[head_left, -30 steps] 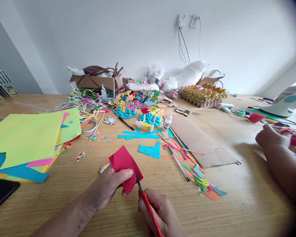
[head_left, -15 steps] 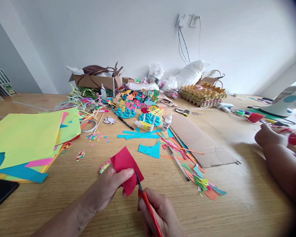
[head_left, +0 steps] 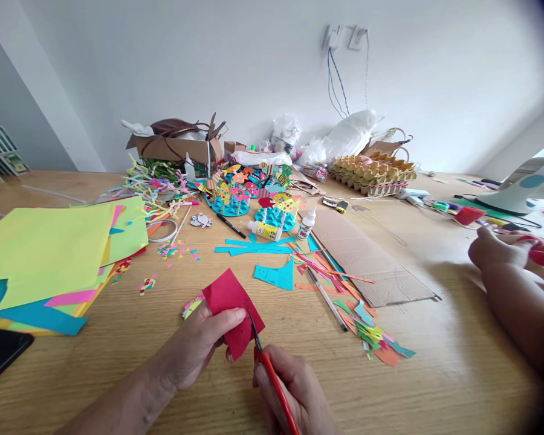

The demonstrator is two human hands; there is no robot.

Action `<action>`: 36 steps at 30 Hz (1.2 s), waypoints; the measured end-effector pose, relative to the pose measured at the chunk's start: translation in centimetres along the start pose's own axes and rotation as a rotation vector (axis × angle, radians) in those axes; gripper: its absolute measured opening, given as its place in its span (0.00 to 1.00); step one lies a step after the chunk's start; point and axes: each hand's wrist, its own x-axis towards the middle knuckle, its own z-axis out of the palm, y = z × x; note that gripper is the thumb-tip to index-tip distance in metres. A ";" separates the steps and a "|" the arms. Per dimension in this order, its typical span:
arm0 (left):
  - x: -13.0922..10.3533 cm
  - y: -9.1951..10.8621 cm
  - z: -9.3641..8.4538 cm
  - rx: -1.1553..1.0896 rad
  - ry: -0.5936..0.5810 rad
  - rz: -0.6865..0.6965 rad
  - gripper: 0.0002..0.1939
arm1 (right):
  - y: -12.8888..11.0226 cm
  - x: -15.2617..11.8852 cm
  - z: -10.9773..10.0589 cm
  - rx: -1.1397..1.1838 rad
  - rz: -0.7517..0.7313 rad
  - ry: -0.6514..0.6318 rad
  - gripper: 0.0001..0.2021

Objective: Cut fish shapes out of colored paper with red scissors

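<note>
My left hand point(head_left: 208, 335) pinches a piece of red paper point(head_left: 224, 291), thumb on top and fingers beneath it. Small dark pen marks show on the paper. In my right hand point(head_left: 294, 386) are red-handled scissors point(head_left: 274, 383), their blades on the paper's right part near my left thumb. Just behind my left hand lies a small pile of coloured paper pieces point(head_left: 191, 306), partly hidden. Beyond the red paper is a blue paper offcut point(head_left: 275, 275). To its right rests a pen point(head_left: 329, 300) beside colourful paper scraps point(head_left: 374, 332).
Coloured sheets point(head_left: 49, 254) and a black phone point(head_left: 2, 356) lie at left. Glue bottles point(head_left: 307, 223) stand near paper-fish decorations point(head_left: 238, 196). A cardboard strip point(head_left: 367, 260) and egg trays point(head_left: 372, 173) are to the right. Another person's arm point(head_left: 517, 302) reaches in at far right.
Almost nothing differs. My hands, the red paper and the scissors stay in about the same place; the other person's hand at right shifts slightly.
</note>
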 end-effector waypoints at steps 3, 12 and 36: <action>0.0 0.0 0.0 -0.001 0.028 0.019 0.10 | -0.4 0.0 0.1 -0.006 0.005 0.002 0.26; 0.0 -0.1 0.1 0.039 0.063 0.041 0.14 | -0.9 0.1 0.7 0.255 0.092 -0.050 0.31; -0.3 -0.6 0.5 0.040 -0.003 0.056 0.13 | -0.7 0.5 0.8 0.286 0.037 -0.062 0.30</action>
